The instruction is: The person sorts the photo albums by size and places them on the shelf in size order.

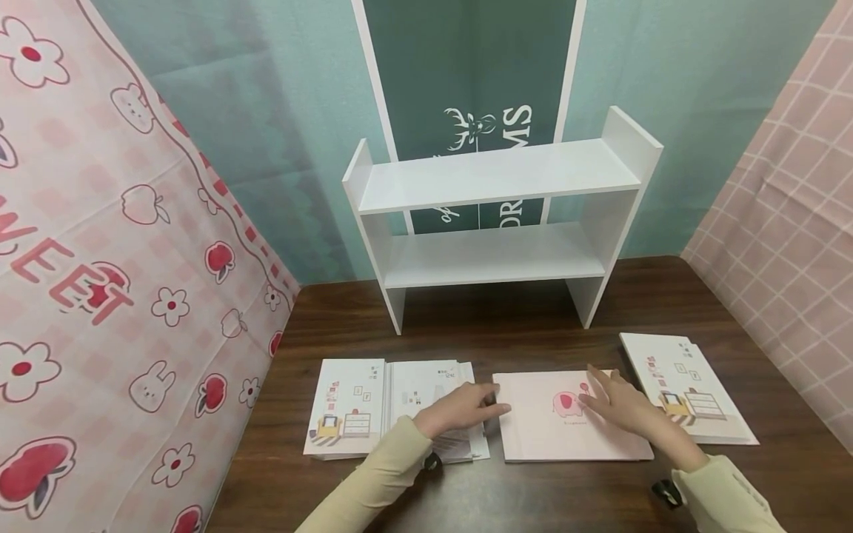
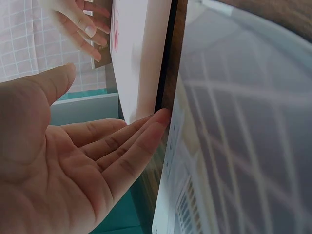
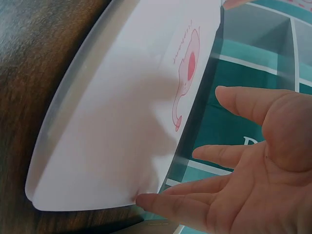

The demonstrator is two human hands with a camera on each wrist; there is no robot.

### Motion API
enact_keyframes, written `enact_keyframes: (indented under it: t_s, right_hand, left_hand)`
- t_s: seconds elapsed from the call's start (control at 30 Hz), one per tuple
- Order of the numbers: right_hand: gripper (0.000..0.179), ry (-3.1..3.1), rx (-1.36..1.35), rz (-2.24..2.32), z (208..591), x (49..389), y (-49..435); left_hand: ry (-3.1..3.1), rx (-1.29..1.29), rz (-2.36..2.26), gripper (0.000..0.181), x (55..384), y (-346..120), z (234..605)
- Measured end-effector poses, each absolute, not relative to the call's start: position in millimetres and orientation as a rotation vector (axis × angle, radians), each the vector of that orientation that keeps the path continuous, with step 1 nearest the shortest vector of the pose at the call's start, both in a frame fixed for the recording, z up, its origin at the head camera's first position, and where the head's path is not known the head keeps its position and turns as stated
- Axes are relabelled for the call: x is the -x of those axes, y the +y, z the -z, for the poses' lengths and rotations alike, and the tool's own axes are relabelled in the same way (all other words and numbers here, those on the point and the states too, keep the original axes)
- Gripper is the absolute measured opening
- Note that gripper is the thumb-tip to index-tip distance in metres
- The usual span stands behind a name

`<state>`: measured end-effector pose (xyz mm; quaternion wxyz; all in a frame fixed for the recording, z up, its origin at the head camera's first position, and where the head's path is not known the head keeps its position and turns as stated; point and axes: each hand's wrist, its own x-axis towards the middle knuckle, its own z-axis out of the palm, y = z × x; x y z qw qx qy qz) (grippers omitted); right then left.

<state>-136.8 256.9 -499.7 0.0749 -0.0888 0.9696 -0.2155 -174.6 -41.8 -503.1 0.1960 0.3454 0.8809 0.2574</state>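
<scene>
A pink book (image 1: 540, 437) with an elephant drawing lies flat on the dark wooden table. My left hand (image 1: 466, 407) is at its left edge, fingers extended and thumb apart, as the left wrist view also shows. Over the book's right part hovers my right hand (image 1: 620, 403), its fingers loosely spread. In the right wrist view a fingertip of the right hand (image 3: 243, 175) is right at the corner of the pink book (image 3: 112, 122), and the hand's shadow falls across the cover. Neither hand grips anything.
A white two-tier shelf (image 1: 493, 255) stands at the back against the curtain. Left of the pink book lie two side-by-side stacks of white books (image 1: 363, 396); the left forearm passes over one. Another white stack (image 1: 693, 385) lies at right. Patterned cloths (image 1: 173, 355) flank the table.
</scene>
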Motion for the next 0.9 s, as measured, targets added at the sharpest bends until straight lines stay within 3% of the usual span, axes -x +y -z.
enact_keyframes:
  t_s: [0.9]
  right_hand:
    - [0.069,2.911,0.174,0.614,511,129,265]
  left_hand:
    - [2.437,-0.789,-0.783,0.074,163,-38,502]
